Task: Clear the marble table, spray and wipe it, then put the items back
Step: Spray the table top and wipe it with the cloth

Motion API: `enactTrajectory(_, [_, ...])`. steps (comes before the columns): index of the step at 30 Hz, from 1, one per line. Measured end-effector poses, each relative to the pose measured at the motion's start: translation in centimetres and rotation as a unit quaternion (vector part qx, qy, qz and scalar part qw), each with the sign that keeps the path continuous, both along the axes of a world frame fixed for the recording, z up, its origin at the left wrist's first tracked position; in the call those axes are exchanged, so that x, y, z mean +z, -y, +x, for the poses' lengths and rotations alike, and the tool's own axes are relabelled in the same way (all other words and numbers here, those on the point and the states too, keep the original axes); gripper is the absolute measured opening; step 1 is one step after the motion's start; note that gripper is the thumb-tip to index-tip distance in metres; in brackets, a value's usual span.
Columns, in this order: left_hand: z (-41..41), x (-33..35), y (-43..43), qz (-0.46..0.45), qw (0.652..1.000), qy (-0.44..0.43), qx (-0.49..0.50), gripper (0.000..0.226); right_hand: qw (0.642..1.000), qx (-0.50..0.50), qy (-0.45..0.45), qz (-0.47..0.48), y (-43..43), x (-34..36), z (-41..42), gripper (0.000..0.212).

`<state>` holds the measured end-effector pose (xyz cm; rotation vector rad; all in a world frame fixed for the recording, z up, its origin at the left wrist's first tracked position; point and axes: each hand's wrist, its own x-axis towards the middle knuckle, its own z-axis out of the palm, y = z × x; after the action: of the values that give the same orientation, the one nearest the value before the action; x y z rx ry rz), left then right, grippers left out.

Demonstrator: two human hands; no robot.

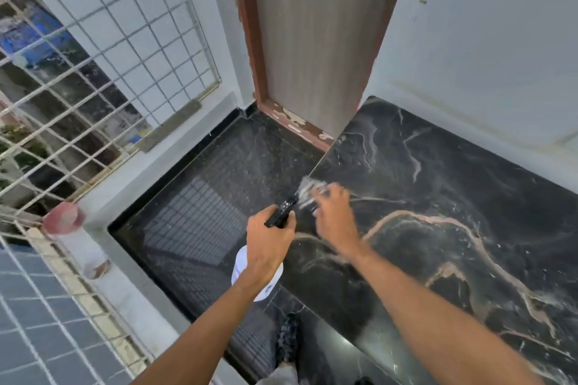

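Grille: we see a white window grille [93,78] along the left, with a pink cup-like thing [62,217] hung on its lower rail; what it is we cannot make out.
Floor: dark speckled floor [219,197] lies below the grille and runs to the closed door [312,40].
Left hand: our left hand [269,244] is wrapped tight around the spray bottle [250,272], fingers curled at the black trigger head [281,212]; whether the trigger is squeezed we cannot tell.
Bottle: it hangs just off the counter's left edge, white body down by the wrist, long axis tilted up and right, nozzle aimed at the marble.
Mist: a pale blurred burst [308,187] sits at the nozzle tip, over the counter's near-left corner.
Right hand: our right hand [334,216] hovers low over the counter just right of the nozzle, fingers loosely spread and blurred; something small and dark shows at the fingertips, and we cannot tell if it is pinched or what it is.
Counter: the black marble counter [453,244] with tan veins stretches away to the right against the white wall [484,40]; nothing stands on the part in view, so we judge clearing done and spraying under way.
Turning relation: the unsprayed marble lies right and forward of the nozzle; the right hand is the nearer one to wipe it.
Hidden: no cloth is plainly visible, and the counter's right end is cut off.
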<state>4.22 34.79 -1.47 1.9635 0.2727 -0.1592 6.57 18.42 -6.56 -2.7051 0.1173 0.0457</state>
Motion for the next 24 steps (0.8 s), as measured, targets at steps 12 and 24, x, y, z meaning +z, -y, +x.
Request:
enactTrajectory(12, [7.6, -0.6, 1.6, -0.016, 0.999, 0.002, -0.041, 0.044, 0.998, 0.044, 0.037, -0.005, 3.6, -0.8, 6.8, 0.051])
enactTrajectory(24, [11.5, -0.9, 6.0, 0.016, 0.994, 0.048, -0.100, 0.036, 0.991, -0.126, 0.005, 0.046, 11.5, -0.2, 11.0, 0.045])
